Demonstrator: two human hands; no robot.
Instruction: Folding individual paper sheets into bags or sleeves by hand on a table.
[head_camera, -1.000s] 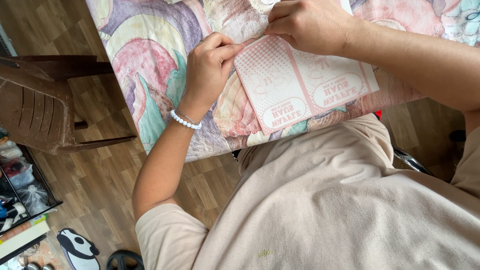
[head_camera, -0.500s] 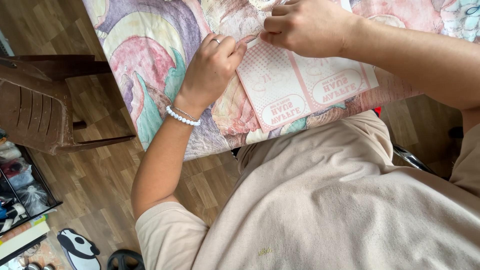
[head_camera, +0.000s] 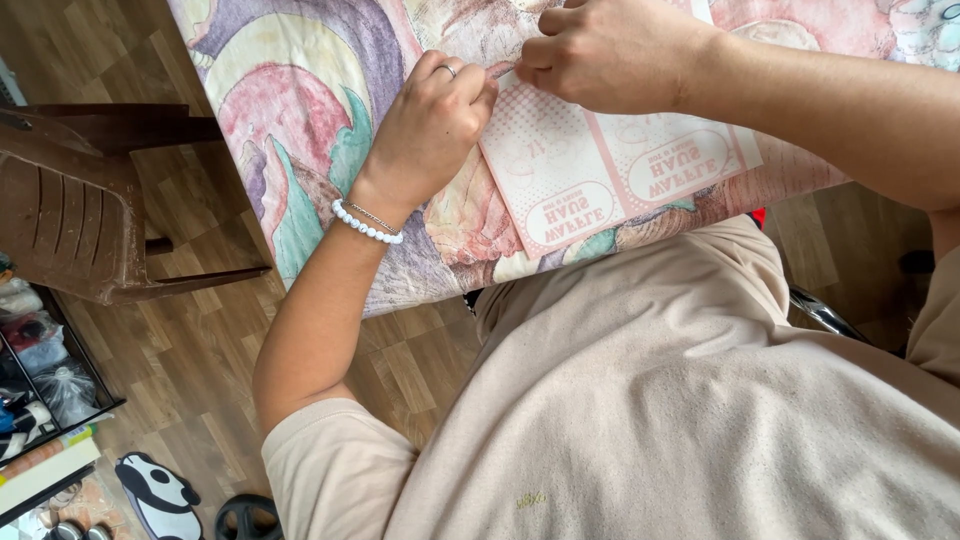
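Head view: both hands (head_camera: 520, 85) pinching pink sheet (head_camera: 610, 170) corner.

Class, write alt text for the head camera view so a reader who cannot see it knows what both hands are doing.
Both hands meet at the top corner of a flat pink paper packet lying on a table under a pastel patterned cloth: the left hand, with a ring and bead bracelet, and the right hand pinch its edge. A brown plastic chair stands at left.

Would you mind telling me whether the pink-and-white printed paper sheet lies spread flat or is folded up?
Spread flat: the pink-and-white printed paper sheet lies open on the colourful patterned tablecloth, both hands pinching its top-left corner.
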